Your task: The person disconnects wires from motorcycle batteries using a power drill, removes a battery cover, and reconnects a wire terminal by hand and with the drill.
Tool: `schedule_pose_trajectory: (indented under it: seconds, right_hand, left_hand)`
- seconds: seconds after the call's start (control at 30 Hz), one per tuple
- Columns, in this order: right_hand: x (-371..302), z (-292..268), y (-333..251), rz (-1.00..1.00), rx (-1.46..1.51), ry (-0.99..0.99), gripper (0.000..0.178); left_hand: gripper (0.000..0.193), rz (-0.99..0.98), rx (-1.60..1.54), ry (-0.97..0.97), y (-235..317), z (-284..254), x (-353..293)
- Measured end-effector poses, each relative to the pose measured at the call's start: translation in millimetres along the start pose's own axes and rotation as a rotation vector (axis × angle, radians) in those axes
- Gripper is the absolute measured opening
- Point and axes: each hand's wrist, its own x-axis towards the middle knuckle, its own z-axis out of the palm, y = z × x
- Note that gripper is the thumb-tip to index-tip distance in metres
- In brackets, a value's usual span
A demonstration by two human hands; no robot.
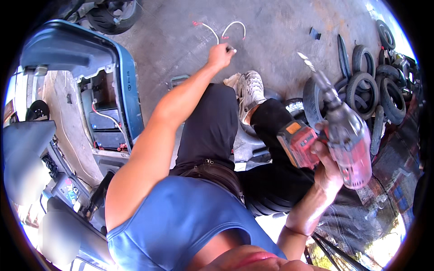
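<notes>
Fingers [320,151] of our right hand [331,169] are wrapped firmly round the handle of a red-and-black drill [347,140], and up it rises on our right, its long bit [306,62] slanting up and leftward over the floor [280,43]! Its red battery [299,144] sits just beside our black trouser leg [271,124], so room is tight on that edge.

Out in front, our left hand [219,56] curls low over the floor; a small pale tip shows there, too small for us to tell what it grips. One white wire [209,30] runs up to that hand, another [235,22] arches just beyond, red at its ends. Ahead of us, floor stretches wide between the blue shell [128,83] at left and the piled tyres [363,92] at right. Our shoe [251,92] stands near the left hand.
</notes>
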Motion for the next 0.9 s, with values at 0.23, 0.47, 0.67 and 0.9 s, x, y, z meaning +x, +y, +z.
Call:
schedule_pose_trajectory:
  seconds: [0.23,0.47,0.67,0.9]
  right_hand:
    - [6.5,89.8,-17.5,0.086,-0.069,-0.440,0.061]
    - [-22.6,198.9,-20.6,0.142,-0.052,-0.888,0.044]
    - [-52.7,252.8,-2.2,0.052,-0.104,-1.063,0.042]
    - [-74.0,275.8,16.7,0.116,-0.125,-1.118,0.038]
  left_hand:
    - [0.018,0.193,-1.454,0.299,69.4,-159.1,-227.0]
    - [0.025,0.403,-1.464,0.757,45.7,-219.6,-344.6]
    - [0.025,0.365,-1.536,1.041,9.6,-226.4,-390.0]
    - [0.023,0.249,-1.676,1.024,-17.1,-234.2,-420.7]
